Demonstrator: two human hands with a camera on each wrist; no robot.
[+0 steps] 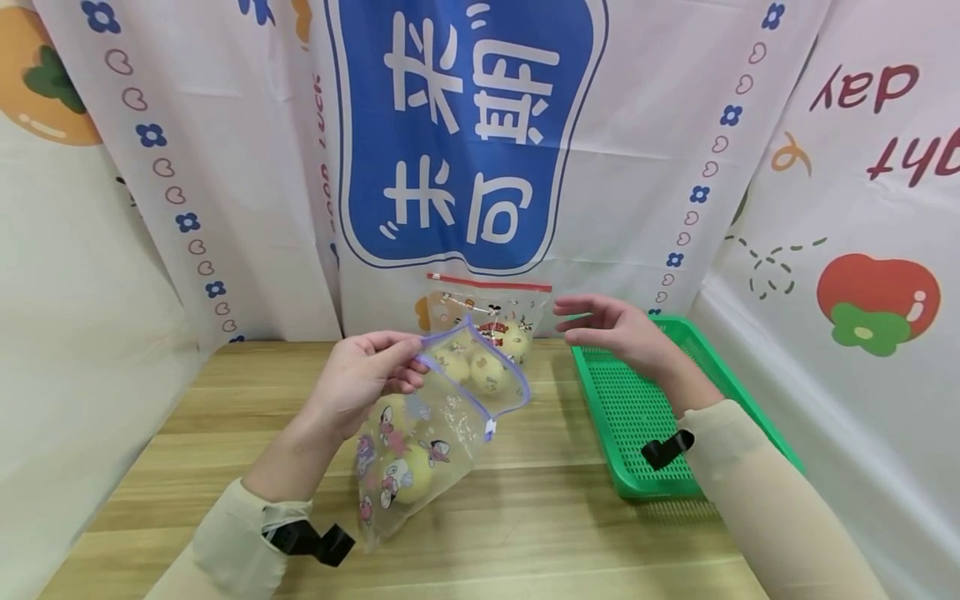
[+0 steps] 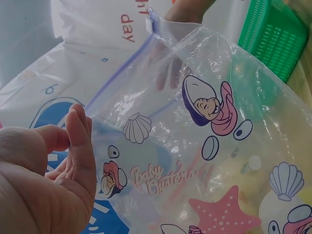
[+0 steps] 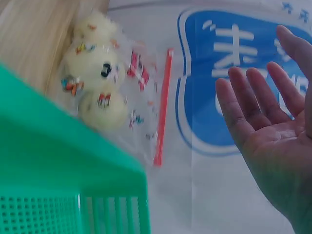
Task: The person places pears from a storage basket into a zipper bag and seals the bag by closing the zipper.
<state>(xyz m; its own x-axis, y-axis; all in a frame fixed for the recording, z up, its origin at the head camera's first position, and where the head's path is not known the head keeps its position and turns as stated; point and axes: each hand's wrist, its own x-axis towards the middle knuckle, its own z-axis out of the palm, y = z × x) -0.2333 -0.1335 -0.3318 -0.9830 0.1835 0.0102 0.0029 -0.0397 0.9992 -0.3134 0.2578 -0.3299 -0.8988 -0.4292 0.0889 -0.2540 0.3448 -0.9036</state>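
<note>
My left hand [image 1: 371, 371] pinches the rim of a clear zip bag [image 1: 450, 442] with a purple edge and a white slider. The bag's mouth gapes, and pale yellow round things sit in its lower part. Shell and starfish prints show on its side in the left wrist view, where the left hand [image 2: 63, 170] is at the rim. My right hand [image 1: 618, 329] is in the air over the near-left rim of the green basket [image 1: 637, 417], fingers spread and holding nothing. In the right wrist view the right hand [image 3: 273, 117] shows its bare palm.
Behind the held bag, a second zip bag [image 1: 491, 293] with a red edge leans at the backdrop, holding several pale yellow round things. A printed cloth [image 1: 255, 167] hangs behind the wooden table [image 1: 525, 517] and along both sides. The basket stands at the right.
</note>
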